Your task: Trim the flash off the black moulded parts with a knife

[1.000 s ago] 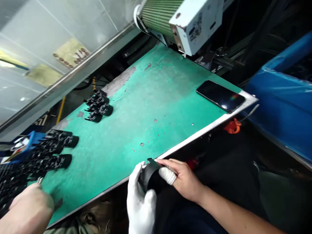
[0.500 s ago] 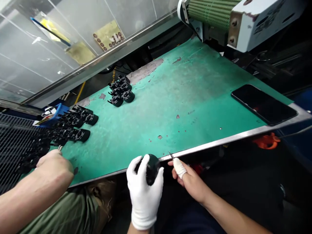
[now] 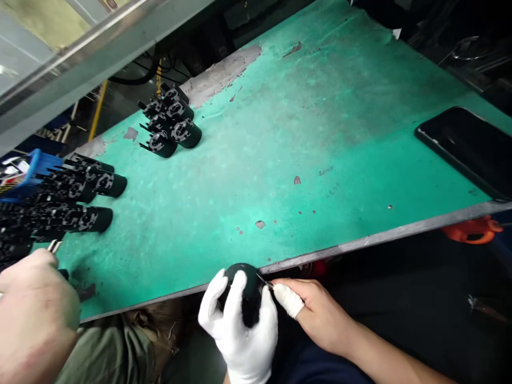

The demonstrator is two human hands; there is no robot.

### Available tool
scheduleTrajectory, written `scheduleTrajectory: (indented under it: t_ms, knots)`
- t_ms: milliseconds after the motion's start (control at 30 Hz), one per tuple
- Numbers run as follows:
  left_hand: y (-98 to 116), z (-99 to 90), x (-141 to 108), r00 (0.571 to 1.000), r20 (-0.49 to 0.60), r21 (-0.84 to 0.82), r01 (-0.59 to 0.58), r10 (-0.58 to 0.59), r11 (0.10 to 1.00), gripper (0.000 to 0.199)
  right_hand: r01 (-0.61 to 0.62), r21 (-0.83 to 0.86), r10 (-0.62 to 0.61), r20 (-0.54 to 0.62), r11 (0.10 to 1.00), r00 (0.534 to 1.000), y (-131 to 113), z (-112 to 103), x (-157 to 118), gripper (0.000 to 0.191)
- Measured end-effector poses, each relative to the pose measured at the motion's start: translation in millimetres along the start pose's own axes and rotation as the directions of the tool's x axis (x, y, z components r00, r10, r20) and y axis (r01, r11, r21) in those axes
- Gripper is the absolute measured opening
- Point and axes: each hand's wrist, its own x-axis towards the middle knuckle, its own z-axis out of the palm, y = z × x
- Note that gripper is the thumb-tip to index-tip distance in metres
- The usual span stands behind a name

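My left hand (image 3: 250, 336), in a white glove, is closed around a black round plastic part (image 3: 248, 280) at the table's front edge. Bare apart from a white wrap on the thumb, my right hand (image 3: 310, 306) pinches a small thin blade (image 3: 264, 280). The blade's tip is at the right side of the black part, seemingly touching it. My gloved fingers and the dark background hide the part's lower half.
A co-worker's hand (image 3: 40, 304) with a light-tipped tool is at left, beside rows of black cylindrical parts (image 3: 76, 208). Several similar parts (image 3: 172, 122) stand farther back. A blue bin (image 3: 34, 173), a phone (image 3: 468, 149) and an orange object (image 3: 474, 229) lie around the green table (image 3: 240, 176).
My right hand has moved left, bringing the blade from beside the black part to its edge. The view has tilted down and closer. The co-worker's hand appears farther left.
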Motion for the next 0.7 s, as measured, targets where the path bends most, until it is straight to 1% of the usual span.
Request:
scheduleTrajectory:
  t_ms: [100, 267, 333, 433, 500, 600, 700]
  knots:
    - [-2, 1.6, 0, 0.999, -0.028, 0.011, -0.025, 0.025, 1.0, 0.054, -0.03, -0.029, 0.03, -0.001, 0.999, 1.0, -2, -2, 2, 0.033]
    - [-5, 4.8, 1, 0.998, -0.041, 0.012, -0.049, 0.05, 0.999, 0.051, -0.094, -0.088, 0.09, -0.054, 0.992, 0.995, -2, 1, 6, 0.035]
    - [-6, 5.6, 1, 0.997, -0.047, 0.004, -0.059, 0.059, 0.998, 0.051, -0.101, -0.068, 0.098, -0.05, 0.993, 0.994, 0, 3, 6, 0.037]
    - [-6, 5.6, 0, 0.998, -0.049, 0.0, -0.038, 0.038, 0.999, 0.053, -0.096, -0.009, 0.096, -0.012, 0.995, 0.995, 4, 3, 5, 0.041]
    - [-5, 5.2, 0, 0.999, -0.043, 0.001, -0.03, 0.03, 1.0, 0.054, -0.094, -0.001, 0.094, 0.003, 0.996, 0.996, 7, 1, 5, 0.042]
    - [-6, 5.6, -2, 0.999, -0.039, -0.009, -0.019, 0.019, 1.0, 0.057, -0.093, -0.056, 0.094, 0.006, 0.994, 0.996, 7, -1, 7, 0.039]
    - [-7, 8.0, -5, 0.998, -0.055, -0.026, -0.009, 0.008, 1.0, 0.062, -0.098, -0.121, 0.094, -0.035, 0.988, 0.995, 3, 0, 8, 0.038]
